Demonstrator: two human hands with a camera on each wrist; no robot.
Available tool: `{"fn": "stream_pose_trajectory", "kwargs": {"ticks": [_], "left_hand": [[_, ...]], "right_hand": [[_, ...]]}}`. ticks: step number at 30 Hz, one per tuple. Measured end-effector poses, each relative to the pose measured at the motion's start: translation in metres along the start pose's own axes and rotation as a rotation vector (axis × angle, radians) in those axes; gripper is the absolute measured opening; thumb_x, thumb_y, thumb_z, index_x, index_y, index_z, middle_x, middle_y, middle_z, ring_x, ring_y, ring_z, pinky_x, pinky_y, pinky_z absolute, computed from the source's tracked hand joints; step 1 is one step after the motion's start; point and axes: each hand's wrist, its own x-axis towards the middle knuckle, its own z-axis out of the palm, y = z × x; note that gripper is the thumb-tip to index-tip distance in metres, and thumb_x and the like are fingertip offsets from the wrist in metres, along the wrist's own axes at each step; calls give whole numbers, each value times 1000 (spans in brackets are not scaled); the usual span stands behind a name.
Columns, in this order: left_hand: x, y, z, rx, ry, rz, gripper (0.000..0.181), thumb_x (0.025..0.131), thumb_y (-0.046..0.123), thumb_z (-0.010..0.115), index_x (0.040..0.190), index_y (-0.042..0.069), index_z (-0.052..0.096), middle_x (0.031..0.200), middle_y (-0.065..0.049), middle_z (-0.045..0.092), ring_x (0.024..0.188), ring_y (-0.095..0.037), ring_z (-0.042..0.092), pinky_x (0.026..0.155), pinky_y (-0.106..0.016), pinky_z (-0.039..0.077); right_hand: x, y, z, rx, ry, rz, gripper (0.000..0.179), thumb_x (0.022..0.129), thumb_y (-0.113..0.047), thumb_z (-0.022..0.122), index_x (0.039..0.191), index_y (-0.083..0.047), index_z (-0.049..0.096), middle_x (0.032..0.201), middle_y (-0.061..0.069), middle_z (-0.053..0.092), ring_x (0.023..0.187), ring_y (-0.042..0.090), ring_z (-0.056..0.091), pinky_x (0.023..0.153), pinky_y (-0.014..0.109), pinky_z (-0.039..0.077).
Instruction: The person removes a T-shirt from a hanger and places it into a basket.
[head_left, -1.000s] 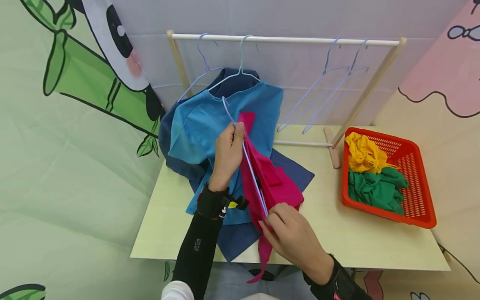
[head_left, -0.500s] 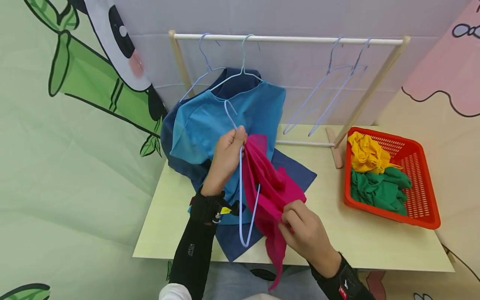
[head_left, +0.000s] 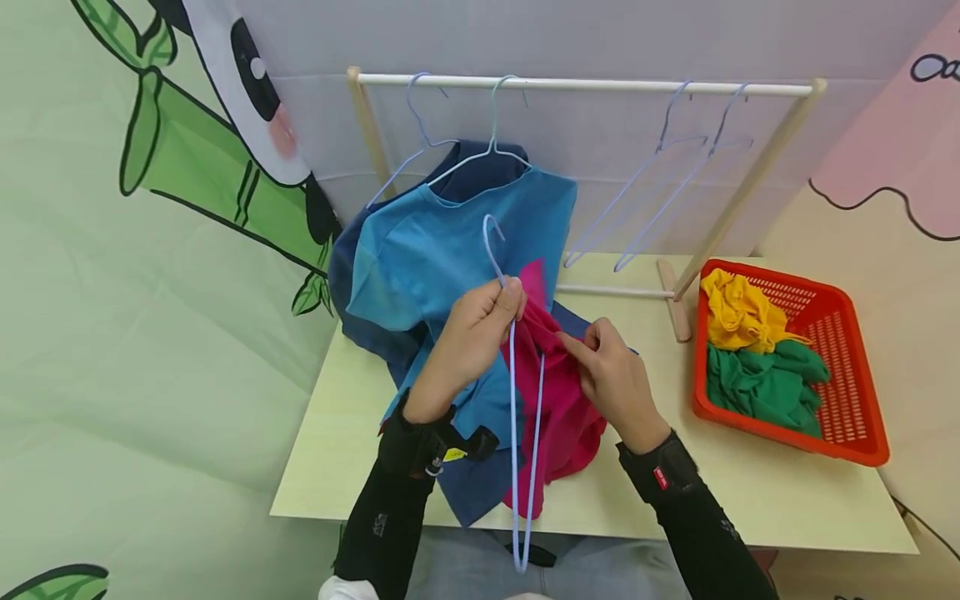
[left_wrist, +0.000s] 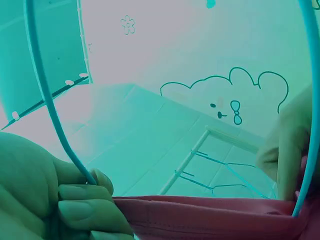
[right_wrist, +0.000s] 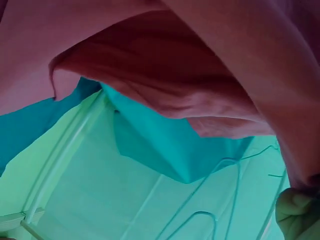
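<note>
My left hand (head_left: 476, 333) pinches a pale blue clothes hanger (head_left: 513, 450) just below its hook, together with an edge of a pink shirt (head_left: 573, 425). The hanger tilts, its long loop hanging down past the table's front edge. To the right, my right hand (head_left: 618, 379) pinches the shirt's upper edge beside the hanger. In the left wrist view a stitched edge of the shirt (left_wrist: 200, 216) stretches between both hands, with hanger wire (left_wrist: 47, 95) rising from the left fingers. Draped shirt cloth (right_wrist: 200, 95) fills the upper right wrist view.
A clothes rack (head_left: 585, 84) stands at the back. On it hang a light blue shirt (head_left: 465, 225), a dark blue garment (head_left: 367, 292) and bare hangers (head_left: 630, 187) on the right. A red basket (head_left: 855, 375) on the right holds yellow cloth (head_left: 738, 312) and green cloth (head_left: 765, 383).
The right hand has moved up along the shirt towards the left hand and now grips its upper edge. The left hand has shifted right, and the hanger's loop has swung down towards the person.
</note>
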Motion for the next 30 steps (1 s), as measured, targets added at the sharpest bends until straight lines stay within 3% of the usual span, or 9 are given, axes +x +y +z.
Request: {"fn": "stream_pose_trajectory", "kwargs": {"ticks": [7,11,14,18,22,24,27,30], "left_hand": [[-6,0,5,-19,-60,-58,31,116,15,42,91,-1,52,69,-10,44,57,-23,43,58,-28,37],[-7,5,6,-98,-90,-85,31,117,15,41,89,2,48,69,-10,44,57,-18,42,57,-26,38],[-7,11,1,-177,-105,-54,32,117,13,38,87,5,45,67,-12,42,56,-17,42,55,-25,40],[-2,17,-11,-206,-110,32,28,116,10,36,90,4,44,71,-15,42,60,-21,45,59,-27,42],[13,17,-19,-199,-108,66,17,113,5,36,109,-5,50,77,-12,41,67,-21,45,65,-28,42],[25,15,-22,-186,-106,52,27,114,5,34,127,-10,52,77,-10,39,67,-19,44,65,-27,42],[49,12,-27,-177,-112,9,41,117,7,31,151,-11,44,77,-6,37,63,-17,40,63,-26,40],[76,11,-30,-180,-124,-27,48,118,10,30,163,-6,31,80,-5,37,60,-15,36,59,-25,36]], "right_hand": [[2,11,13,-13,-10,124,27,93,7,74,117,-4,81,91,12,45,70,22,44,46,30,33],[2,18,17,-22,-18,217,25,96,7,69,116,-2,81,92,12,43,73,26,47,44,37,38],[-2,27,20,-38,-47,307,29,96,9,63,115,-1,81,92,11,40,75,27,46,44,40,38],[-12,38,25,-45,-100,392,30,97,10,58,114,1,82,91,11,38,77,27,44,47,38,37],[-22,41,29,-38,-150,420,26,98,9,60,113,3,81,92,12,39,79,27,47,49,36,39],[-27,41,31,-29,-168,422,26,97,9,61,113,4,81,92,12,40,80,26,47,49,35,41],[-33,40,34,-15,-187,419,26,96,10,61,113,4,81,91,12,41,79,26,46,50,34,40],[-38,38,35,-6,-194,411,27,95,11,61,113,5,80,91,12,41,75,25,46,50,32,39]]}}
